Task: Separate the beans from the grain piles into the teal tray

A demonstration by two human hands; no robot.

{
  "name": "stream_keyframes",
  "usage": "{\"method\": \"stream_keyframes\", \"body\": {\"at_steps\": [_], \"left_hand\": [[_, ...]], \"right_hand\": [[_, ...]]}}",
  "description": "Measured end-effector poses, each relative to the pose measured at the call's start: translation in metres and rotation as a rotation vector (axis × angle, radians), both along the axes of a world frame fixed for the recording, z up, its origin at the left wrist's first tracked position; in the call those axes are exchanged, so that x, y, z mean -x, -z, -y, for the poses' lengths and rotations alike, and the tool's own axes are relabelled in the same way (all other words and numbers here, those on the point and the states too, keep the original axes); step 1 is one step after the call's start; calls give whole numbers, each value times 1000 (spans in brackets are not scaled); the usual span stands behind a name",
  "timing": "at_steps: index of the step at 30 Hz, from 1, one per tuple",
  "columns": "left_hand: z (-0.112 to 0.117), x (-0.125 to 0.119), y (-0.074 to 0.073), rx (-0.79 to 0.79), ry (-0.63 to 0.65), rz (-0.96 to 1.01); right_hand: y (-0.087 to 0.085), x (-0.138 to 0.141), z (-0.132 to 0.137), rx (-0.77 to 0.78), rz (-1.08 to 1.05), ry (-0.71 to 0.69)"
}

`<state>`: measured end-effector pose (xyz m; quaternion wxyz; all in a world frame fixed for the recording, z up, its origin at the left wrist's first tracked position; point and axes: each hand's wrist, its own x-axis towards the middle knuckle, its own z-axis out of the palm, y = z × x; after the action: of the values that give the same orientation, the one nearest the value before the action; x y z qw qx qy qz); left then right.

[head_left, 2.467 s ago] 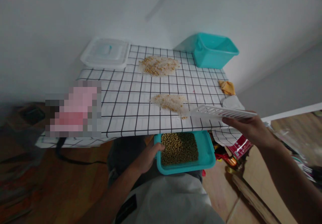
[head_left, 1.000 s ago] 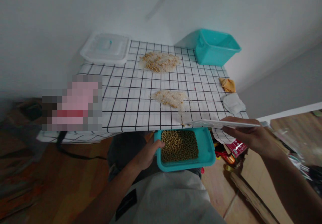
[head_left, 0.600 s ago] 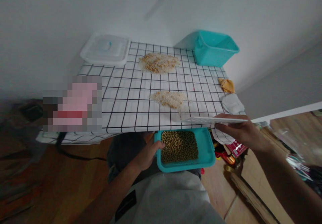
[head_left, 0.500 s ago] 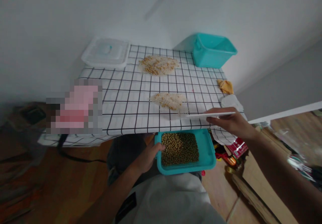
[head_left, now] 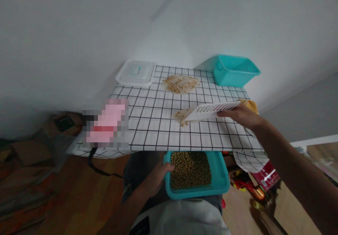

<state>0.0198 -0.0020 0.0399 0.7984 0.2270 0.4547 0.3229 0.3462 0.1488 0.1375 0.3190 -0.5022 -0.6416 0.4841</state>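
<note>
- Grips, with the left hand (head_left: 157, 174), the left rim of a shallow teal plastic tray (head_left: 220, 178); fingers curled over the edge and closed on it.
- Holds that tray low over the lap, just below the near edge of the table, level, filled with a flat layer of small round yellow-green beans (head_left: 190, 169).
- Pinches, with the right hand (head_left: 239, 115), the right end of a flat white slotted plastic panel (head_left: 211, 110); fingers narrow and clamped along its edge, thumb not visible.
- Tilts the panel so that its left end dips to a small heap of pale grain mixed with tan beans (head_left: 180, 116) at mid-table; cannot tell whether touching or just above.
- Faces a table under a white cloth with a black grid (head_left: 148, 136).
- Farther back, near the wall: a second, wider heap of the same mix (head_left: 181, 84).
- At the back left, a clear plastic lidded box (head_left: 136, 73); at the back right, a deep teal plastic bin (head_left: 235, 71); just behind the right hand, a crumpled yellow cloth (head_left: 250, 104).
</note>
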Motion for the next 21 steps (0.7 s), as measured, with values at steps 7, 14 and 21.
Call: {"method": "stream_keyframes", "body": {"at_steps": [7,14,21], "left_hand": [[-3,5,-6,-27,-30,12],[-2,9,-9,67,-41,29],[-4,13,11,108,11,42]], "right_hand": [[-13,37,-1,4,-128,-92],[-9,30,48,-104,22,-34],[2,10,57,-124,116,-13]]}}
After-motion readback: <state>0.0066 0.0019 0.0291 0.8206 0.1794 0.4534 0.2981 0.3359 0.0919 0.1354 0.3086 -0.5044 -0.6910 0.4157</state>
